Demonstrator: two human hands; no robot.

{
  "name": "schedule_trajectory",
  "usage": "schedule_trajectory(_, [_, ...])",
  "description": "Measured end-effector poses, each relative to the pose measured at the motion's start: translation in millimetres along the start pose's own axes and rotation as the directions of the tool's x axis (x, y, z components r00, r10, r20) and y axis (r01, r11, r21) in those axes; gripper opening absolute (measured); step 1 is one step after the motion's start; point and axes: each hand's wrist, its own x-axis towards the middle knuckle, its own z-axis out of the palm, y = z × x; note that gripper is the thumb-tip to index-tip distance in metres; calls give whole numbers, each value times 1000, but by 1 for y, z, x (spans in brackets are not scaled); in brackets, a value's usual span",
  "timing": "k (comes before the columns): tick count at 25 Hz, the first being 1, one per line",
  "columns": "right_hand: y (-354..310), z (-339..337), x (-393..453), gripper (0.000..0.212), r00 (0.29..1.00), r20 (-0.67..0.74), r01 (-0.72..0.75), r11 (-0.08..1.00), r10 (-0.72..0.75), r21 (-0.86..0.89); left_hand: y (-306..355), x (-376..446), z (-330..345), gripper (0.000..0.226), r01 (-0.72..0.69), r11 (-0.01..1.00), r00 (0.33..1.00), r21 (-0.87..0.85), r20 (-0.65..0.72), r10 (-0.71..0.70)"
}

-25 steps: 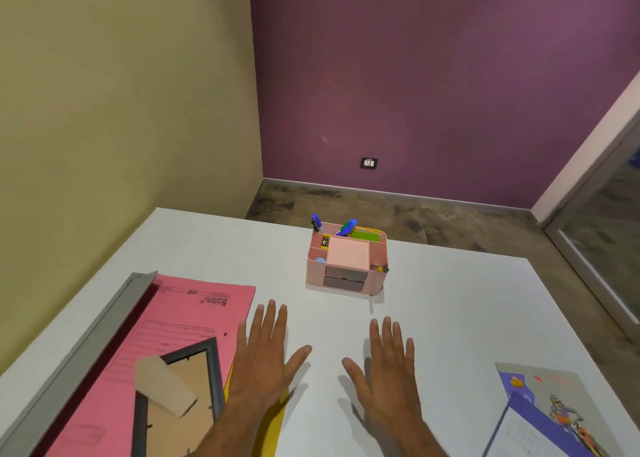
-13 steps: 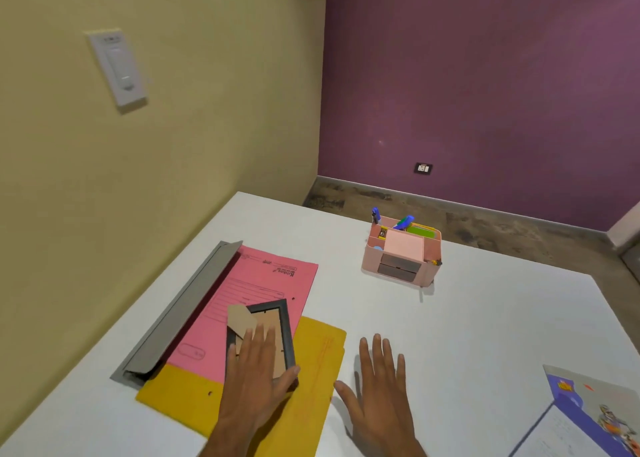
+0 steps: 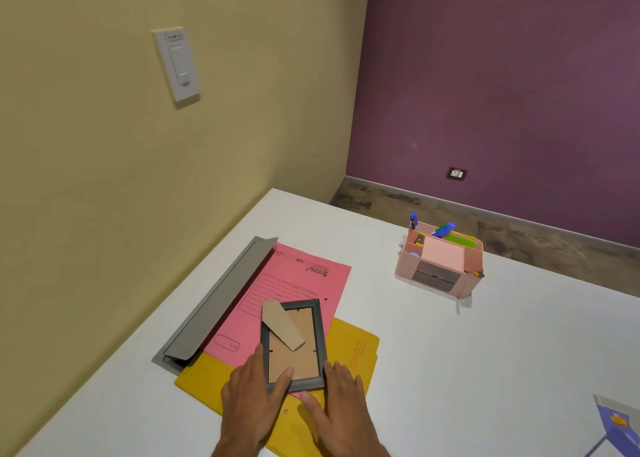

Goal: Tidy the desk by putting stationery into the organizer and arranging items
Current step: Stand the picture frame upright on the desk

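Here the picture frame (image 3: 294, 344) lies face down on the pink folder (image 3: 294, 280), which itself overlaps a yellow folder (image 3: 353, 349) near the left edge of the white desk (image 3: 519, 352). The left hand (image 3: 251, 397) sits at the frame's near left corner, thumb lying across the brown backing board and fingers flat along the outer edge; the right hand (image 3: 341, 401) flanks the near right corner, fingers extended and touching the grey moulding. Neither hand looks curled round it yet, so I judge this as a bracketing touch ahead of a lift or a slide. The frame looks light and rigid, with 1 cardboard easel flap (image 3: 282, 325) hanging loose over the back; that flap would likely bend or tear if pulled, so the 2 long sides of the moulding seem the safer places to hold. If there is glass underneath, which cannot be seen, it should be raised level and not dragged. The smooth folders may shift under it. Well apart, toward the far right, stands the pink organizer (image 3: 438, 266) with pens already in it. A grey cable tray lid (image 3: 214, 304) stands open beside the folders. A booklet corner (image 3: 620, 425) shows at the right. Behind are a beige wall with a switch (image 3: 177, 63) and a purple wall with a socket (image 3: 456, 173).
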Motion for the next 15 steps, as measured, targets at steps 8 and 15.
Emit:
schedule_trajectory(8, [-5, -8, 3, 69, 994, 96, -84, 957, 59, 278, 21, -5, -5, 86, 127, 858, 990, -498, 8, -142])
schedule_trajectory(15, [12, -42, -6, 37, 896, -443, 71, 994, -25, 88, 44, -12, -27, 73, -271, 812, 961, -517, -197, 195])
